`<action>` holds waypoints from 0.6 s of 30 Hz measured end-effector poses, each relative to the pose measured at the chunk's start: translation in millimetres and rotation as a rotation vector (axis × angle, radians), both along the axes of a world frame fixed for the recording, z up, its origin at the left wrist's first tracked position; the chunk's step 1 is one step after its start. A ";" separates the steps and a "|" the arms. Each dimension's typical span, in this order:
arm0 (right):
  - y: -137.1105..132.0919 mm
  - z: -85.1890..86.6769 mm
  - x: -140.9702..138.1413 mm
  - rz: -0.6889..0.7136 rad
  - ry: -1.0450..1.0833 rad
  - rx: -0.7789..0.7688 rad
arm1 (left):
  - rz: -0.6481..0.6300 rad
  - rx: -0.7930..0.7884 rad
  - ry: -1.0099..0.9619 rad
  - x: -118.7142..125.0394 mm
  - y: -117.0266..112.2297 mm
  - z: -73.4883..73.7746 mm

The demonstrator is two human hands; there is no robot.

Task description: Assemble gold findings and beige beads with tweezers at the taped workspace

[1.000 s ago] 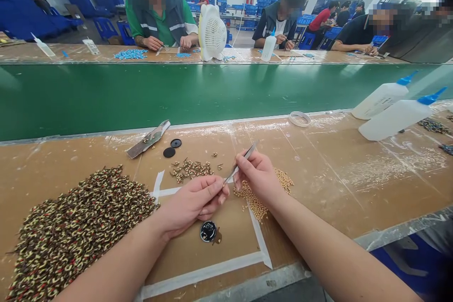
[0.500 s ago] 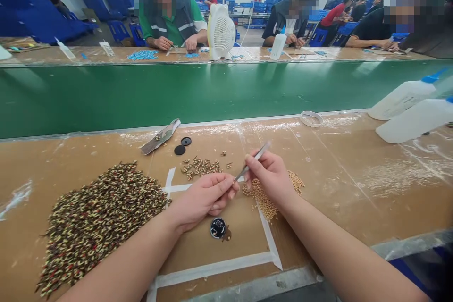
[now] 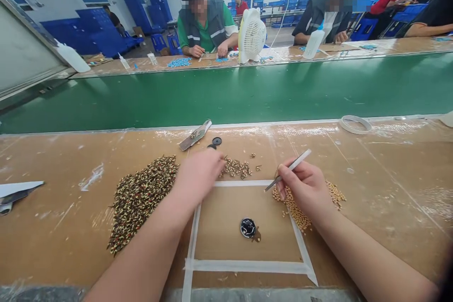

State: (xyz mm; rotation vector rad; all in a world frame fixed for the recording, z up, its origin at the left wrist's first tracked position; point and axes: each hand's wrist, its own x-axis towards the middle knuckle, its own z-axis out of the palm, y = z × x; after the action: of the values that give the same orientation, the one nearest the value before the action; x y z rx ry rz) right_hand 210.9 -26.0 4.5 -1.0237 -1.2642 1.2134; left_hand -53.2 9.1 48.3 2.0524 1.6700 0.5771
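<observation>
My right hand [image 3: 306, 184] is closed around a pair of tweezers [image 3: 293, 166] with a pale upper end. Their tips point down-left, beside a heap of small tan beads [image 3: 299, 210] that lies partly under the hand. My left hand [image 3: 202, 172] reaches to the left edge of a small group of beaded pieces [image 3: 239, 168]. Its fingers look curled together; their tips and anything in them are hidden. Left of it spreads a large pile of dark and cream pieces with red specks [image 3: 141, 203]. A small round dish of dark, shiny liquid [image 3: 248, 228] sits between my forearms.
White tape [image 3: 247, 266] frames a rectangle on the brown table. Beyond the hands lie black round caps [image 3: 217, 141], a scrap strip [image 3: 195, 135] and a clear ring [image 3: 356, 125]. A green belt [image 3: 212, 94] separates me from co-workers, a white fan [image 3: 252, 35] and bottles [image 3: 314, 43].
My hands have parted: the left moved away from the tweezer tips to the small group of pieces, while the right keeps the tweezers near the tan beads. The view has turned left.
</observation>
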 end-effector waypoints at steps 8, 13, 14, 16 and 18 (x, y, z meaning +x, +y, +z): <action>-18.3 2.6 -12.4 0.433 -0.263 0.146 | 0.493 -0.044 0.594 -87.8 32.7 -0.6; -20.2 4.1 -14.4 0.536 -0.470 0.328 | 0.514 -0.091 0.599 -91.1 37.7 -15.2; -19.8 4.0 -14.9 0.543 -0.484 0.344 | 0.510 -0.091 0.599 -90.0 37.3 -14.8; -19.0 3.4 -16.0 0.555 -0.503 0.362 | 0.486 -0.082 0.578 -87.3 35.4 -11.4; -18.6 2.2 -16.6 0.571 -0.512 0.358 | 0.463 -0.050 0.541 -83.1 33.0 -6.4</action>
State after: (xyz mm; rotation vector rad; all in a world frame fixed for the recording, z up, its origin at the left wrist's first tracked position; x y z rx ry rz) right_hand 194.2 -44.6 6.7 -0.7451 -2.1965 1.0997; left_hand -136.2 42.2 41.9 1.8907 2.4741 0.1034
